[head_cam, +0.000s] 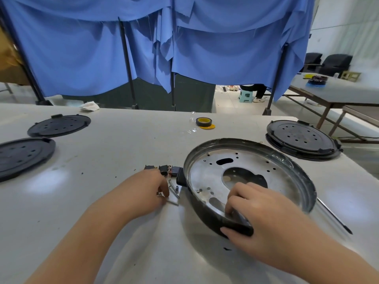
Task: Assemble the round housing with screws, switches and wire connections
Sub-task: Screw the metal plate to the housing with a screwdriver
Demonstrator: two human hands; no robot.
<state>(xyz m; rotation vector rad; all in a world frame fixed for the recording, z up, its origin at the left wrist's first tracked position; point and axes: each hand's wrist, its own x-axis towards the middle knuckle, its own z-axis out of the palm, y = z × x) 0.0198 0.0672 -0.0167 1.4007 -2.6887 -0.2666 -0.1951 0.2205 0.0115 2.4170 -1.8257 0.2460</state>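
- Step in hand, as we judge it: fetching a fastener while the round housing is steadied. No screw or switch looks fitted yet.
- Our right hand grips the housing's near rim, thumb outside on a black tab, fingers curled inside. The housing sits right of the tabletop centre.
- Our left hand pinches at the loose screws just left of the housing; whether one is lifted, we cannot tell.
- Next move calls for carrying one screw to a punched hole.
- Housing: shiny metal pan, perforated floor, dark rim. Switches: small black blocks beyond the screws.
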